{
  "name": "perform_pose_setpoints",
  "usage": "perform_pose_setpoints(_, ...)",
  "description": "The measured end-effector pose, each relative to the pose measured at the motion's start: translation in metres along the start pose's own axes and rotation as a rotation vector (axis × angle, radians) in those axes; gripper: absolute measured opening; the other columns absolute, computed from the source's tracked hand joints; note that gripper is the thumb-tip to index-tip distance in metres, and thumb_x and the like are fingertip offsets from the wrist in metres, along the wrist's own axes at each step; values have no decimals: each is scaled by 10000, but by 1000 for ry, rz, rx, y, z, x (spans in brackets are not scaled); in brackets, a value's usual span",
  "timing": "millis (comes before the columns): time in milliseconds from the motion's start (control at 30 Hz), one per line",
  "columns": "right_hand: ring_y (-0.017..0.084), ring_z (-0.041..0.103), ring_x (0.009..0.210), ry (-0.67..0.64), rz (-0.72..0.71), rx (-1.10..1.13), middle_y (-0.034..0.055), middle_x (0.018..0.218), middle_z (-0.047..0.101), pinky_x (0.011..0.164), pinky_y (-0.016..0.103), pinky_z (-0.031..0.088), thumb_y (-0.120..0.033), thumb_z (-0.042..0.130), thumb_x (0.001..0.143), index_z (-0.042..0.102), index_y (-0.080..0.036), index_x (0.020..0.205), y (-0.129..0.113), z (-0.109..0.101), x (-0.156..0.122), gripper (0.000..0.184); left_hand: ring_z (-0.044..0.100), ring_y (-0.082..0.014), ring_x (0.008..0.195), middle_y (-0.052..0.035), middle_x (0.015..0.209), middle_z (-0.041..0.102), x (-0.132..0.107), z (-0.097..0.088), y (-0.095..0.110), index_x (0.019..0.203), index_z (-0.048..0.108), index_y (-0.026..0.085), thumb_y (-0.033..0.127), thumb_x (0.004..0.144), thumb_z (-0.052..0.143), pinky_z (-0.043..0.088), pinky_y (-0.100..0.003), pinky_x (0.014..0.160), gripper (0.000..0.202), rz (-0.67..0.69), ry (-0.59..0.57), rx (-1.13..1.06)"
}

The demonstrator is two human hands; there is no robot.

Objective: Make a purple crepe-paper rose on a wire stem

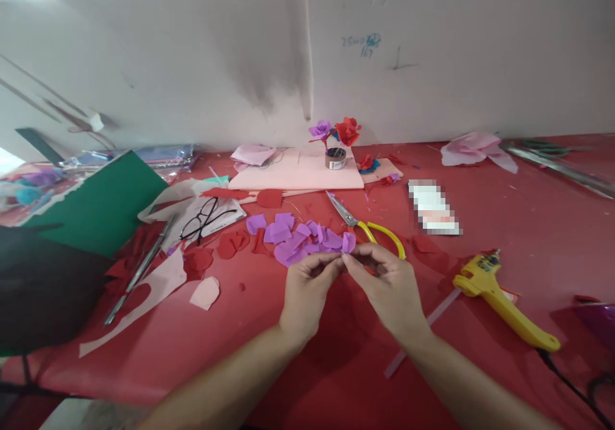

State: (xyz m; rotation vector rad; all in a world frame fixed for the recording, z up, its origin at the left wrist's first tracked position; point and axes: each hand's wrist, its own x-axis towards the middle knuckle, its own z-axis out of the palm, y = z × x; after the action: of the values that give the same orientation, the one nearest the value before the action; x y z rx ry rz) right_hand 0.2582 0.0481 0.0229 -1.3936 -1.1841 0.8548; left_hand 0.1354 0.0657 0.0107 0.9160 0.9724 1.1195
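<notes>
My left hand (pixel 307 292) and my right hand (pixel 388 286) meet above the red table, fingertips together. Between them they pinch a small purple paper petal (pixel 348 242), whose upper part shows over the fingers; its lower part is hidden. Just beyond lies a loose heap of purple paper petals (pixel 291 241). Scissors with yellow handles (pixel 384 230) lie right behind my right hand, blades pointing away to the left. Further back, a purple paper flower (pixel 321 130) and a red paper flower (pixel 348 131) stand upright in a small dark round holder (pixel 335 158).
A yellow glue gun (pixel 504 302) with a cord lies at right, near a blurred-out white rectangle (pixel 435 207). At left are black glasses (pixel 206 220), a metal rod (pixel 141 270), a green board (pixel 103 202) and paper scraps. A pale wall (pixel 192 52) rises behind the table.
</notes>
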Motion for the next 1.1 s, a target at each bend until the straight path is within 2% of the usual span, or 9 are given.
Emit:
perform_pose_setpoints(200, 162, 592, 646, 56, -87, -130, 6, 692, 663, 631, 286, 478, -277, 647, 780, 648, -217, 699, -2, -1, -1, 101, 635, -139, 753, -26, 792, 713, 0, -1, -1, 810, 715, 162, 298, 740, 707, 505, -293, 792, 153, -5, -20, 39)
perform_pose_setpoints(400, 152, 587, 657, 97, -141, -200, 0, 715, 669, 644, 273, 474, -254, 640, 775, 654, -223, 717, 1, 0, 0, 67, 648, -153, 796, -35, 830, 718, -1, 0, 2, 835, 695, 169, 252, 711, 711, 501, -304, 813, 150, -27, -35, 64)
perform_pose_setpoints(767, 168, 610, 661, 48, -158, -173, 11, 735, 687, 646, 292, 501, -253, 639, 762, 657, -228, 782, -3, -1, 1, 37, 638, -130, 731, -12, 770, 715, 1, -2, 3, 790, 703, 172, 232, 671, 746, 503, -279, 767, 140, -65, -28, -55)
perform_pose_setpoints(1100, 168, 610, 677, 87, -176, -216, 2, 728, 677, 661, 292, 486, -228, 625, 775, 645, -227, 732, 0, -2, -1, 47, 648, -148, 798, -30, 833, 732, -1, -3, 4, 832, 719, 177, 226, 751, 682, 506, -289, 803, 102, 39, -103, 113)
